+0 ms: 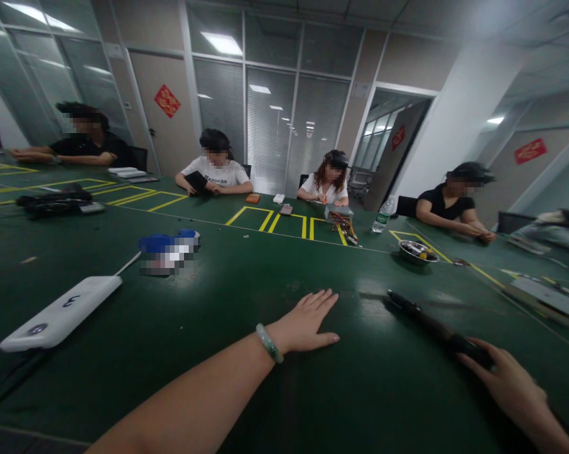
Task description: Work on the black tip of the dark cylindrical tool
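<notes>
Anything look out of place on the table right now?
A loose bundle of red, yellow and black wires spills from a grey box across the yellow tape outline on the far side of the table, looking untidy.

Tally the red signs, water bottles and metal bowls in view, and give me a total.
Red signs: 3
Water bottles: 1
Metal bowls: 1
Total: 5
</notes>
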{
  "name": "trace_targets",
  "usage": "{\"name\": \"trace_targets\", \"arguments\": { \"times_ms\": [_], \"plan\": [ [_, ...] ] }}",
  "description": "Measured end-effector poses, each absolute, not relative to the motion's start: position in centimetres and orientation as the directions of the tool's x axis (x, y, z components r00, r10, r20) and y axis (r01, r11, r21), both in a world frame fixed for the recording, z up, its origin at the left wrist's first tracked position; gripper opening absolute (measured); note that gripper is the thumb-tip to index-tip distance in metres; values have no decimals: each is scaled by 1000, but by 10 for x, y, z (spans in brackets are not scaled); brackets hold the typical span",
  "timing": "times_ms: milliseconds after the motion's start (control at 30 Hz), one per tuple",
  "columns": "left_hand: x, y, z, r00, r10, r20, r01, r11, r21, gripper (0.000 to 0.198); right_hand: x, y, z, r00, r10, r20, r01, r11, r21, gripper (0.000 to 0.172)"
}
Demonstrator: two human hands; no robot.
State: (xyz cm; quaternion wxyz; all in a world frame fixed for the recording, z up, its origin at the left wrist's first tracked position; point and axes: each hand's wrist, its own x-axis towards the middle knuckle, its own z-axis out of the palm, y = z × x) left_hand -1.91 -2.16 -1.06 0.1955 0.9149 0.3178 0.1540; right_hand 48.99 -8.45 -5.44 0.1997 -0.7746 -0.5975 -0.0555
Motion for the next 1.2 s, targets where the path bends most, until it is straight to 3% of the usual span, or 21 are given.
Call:
{"name": "trace_targets", "arguments": {
  "times_ms": [133,267,433,600,700,767,833,900,1033,1200],
  "plan": [
    [-15,-25,-4,730,625,276,517,-770,374,87,374,-67,-41,136,973,186,936,-65,-345,51],
    [-14,-29,1,692,611,383,536,-791,294,88,262,-47,-28,-83,979,184,930,142,-337,48],
    [-19,-29,6,637,620,459,547,-782,297,70,154,-30,-26,-239,949,206,901,295,-318,53],
    [-23,-21,3,553,693,461,616,-714,334,59,122,-28,-24,-338,915,220,838,398,-372,64],
    [-22,-19,0,540,709,454,640,-696,326,54,147,-37,-7,-279,939,202,887,333,-319,80],
    [-21,-20,-1,535,709,459,645,-694,321,54,175,-46,10,-181,970,161,951,214,-222,69],
    [-21,-20,-2,536,711,456,651,-692,312,58,201,-55,24,-111,992,58,980,119,-161,42],
    [-20,-21,-3,554,712,431,661,-691,292,60,218,-62,33,-91,992,-85,985,78,-151,26],
    [-20,-20,-4,583,723,371,683,-683,257,50,220,-67,33,-109,964,-244,985,72,-156,14],
    [-17,-20,-4,572,730,374,689,-675,263,40,206,-61,26,-73,973,-219,976,25,-216,6]
  ]
}}
